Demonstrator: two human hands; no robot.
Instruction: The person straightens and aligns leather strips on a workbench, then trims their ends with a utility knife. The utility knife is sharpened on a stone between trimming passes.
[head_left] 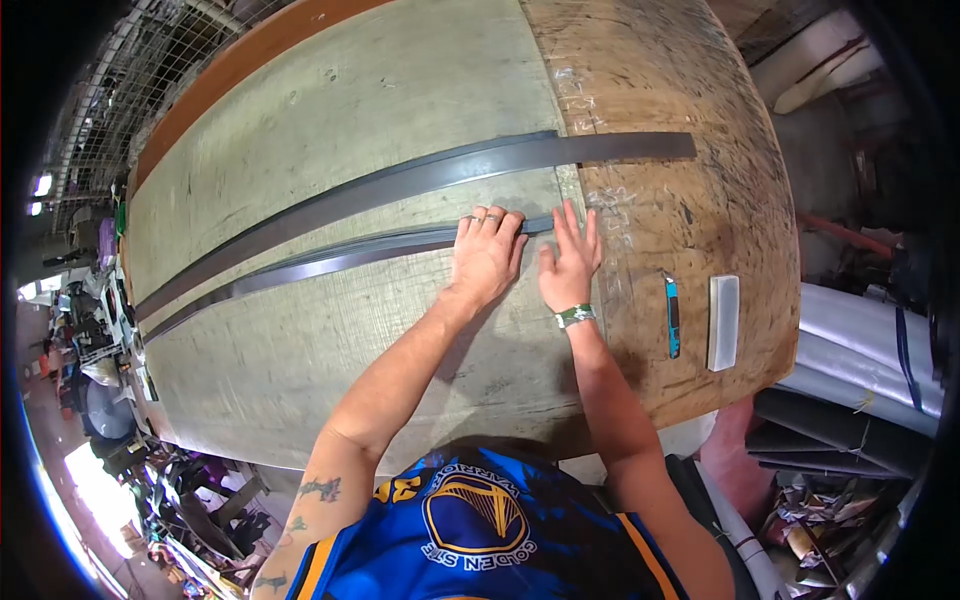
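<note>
A stack of narrow dark strips (390, 243) runs lengthwise across the table, its layers showing along the edge. My left hand (487, 250) is closed over the stack near its right end, fingers bent over the far edge. Just to the right, my right hand (570, 262) has its fingers stretched out at the strips' end, touching or nearly touching it. A green patterned band circles that wrist. Farther from me lies a wider pile of dark strips (420, 172), with one strip reaching past the others to the right.
The worktable (380, 370) has a pale sheet on the left and scuffed brown wood on the right, with chalk writing. A teal and black utility knife (673, 315) and a whitish rectangular block (723, 323) lie at right. Rolls of material (865, 345) stand beyond the edge.
</note>
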